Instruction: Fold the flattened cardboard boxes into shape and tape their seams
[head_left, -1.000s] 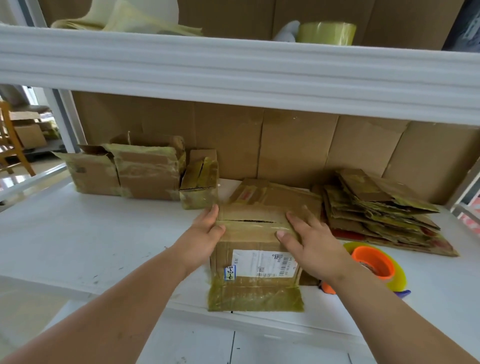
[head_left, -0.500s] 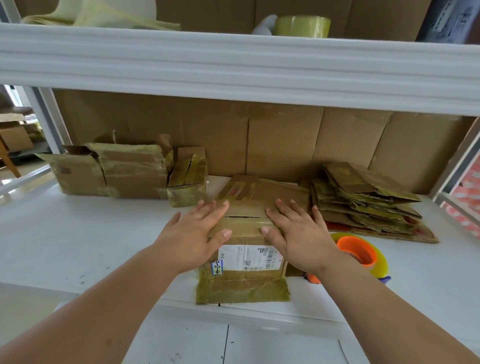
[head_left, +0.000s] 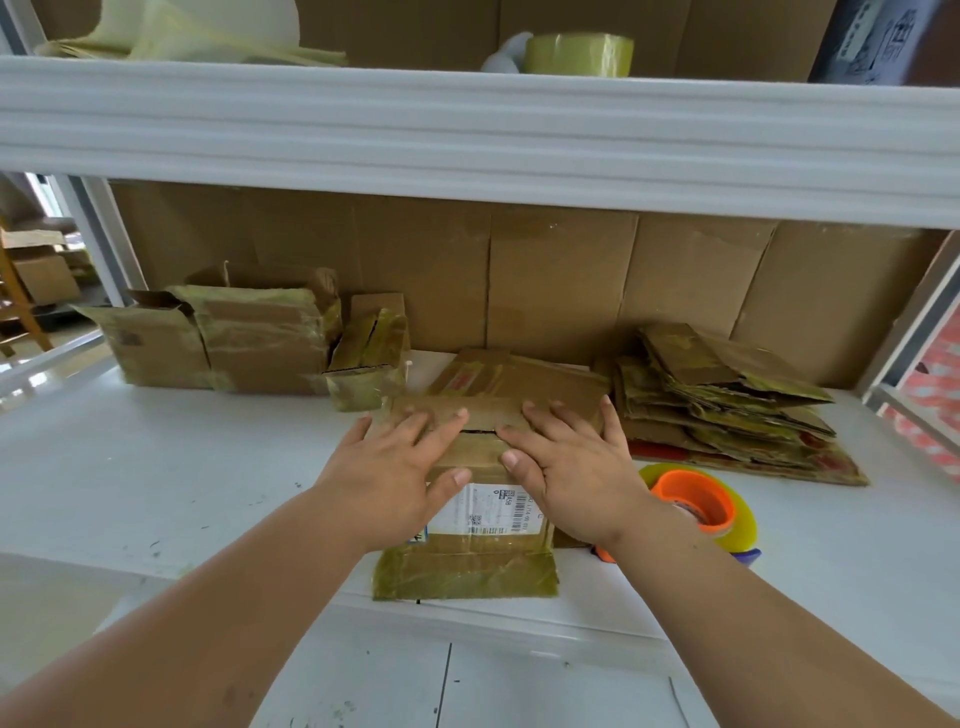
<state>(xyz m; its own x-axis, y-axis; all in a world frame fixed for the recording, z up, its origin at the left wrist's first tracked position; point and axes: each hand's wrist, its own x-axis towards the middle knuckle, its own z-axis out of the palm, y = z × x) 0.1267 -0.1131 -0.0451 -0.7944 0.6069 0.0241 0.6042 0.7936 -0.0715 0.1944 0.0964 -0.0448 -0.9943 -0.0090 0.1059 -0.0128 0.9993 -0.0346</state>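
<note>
Box (head_left: 470, 551) was what we had under both hands, sitting at the front edge of the desk (head_left: 171, 467), its long axis running away from us toward the cardboard backing (head_left: 561, 280). Its near end overhung the desk's front lip a little; its far end pointed at the backing. We saw worn brown cardboard, wrapped in yellowed tape that wrinkled thickly over the near end. A white label (head_left: 488, 512) with barcodes lay on the top face, partly covered by our hands. A dark slit ran crosswise between the two top flaps, just under our fingers.

Our left hand (head_left: 397, 467) lay flat on the left of the top, fingers (head_left: 441, 423) straight and spread wide, pressing the flaps down. Our right hand (head_left: 574, 467) did the same on the right, fingers spread and flat, thumbs of both hands turned inward and nearly meeting. Neither hand gripped anything.

A flat box (head_left: 514, 379) lay just behind. Right of it was a stack (head_left: 727, 405) of flattened boxes. A tape roll (head_left: 696, 506) with an orange core lay near our right wrist. Three shaped boxes (head_left: 260, 338) stood at the back left. Another tape roll (head_left: 579, 54) sat on the upper shelf (head_left: 467, 130).
</note>
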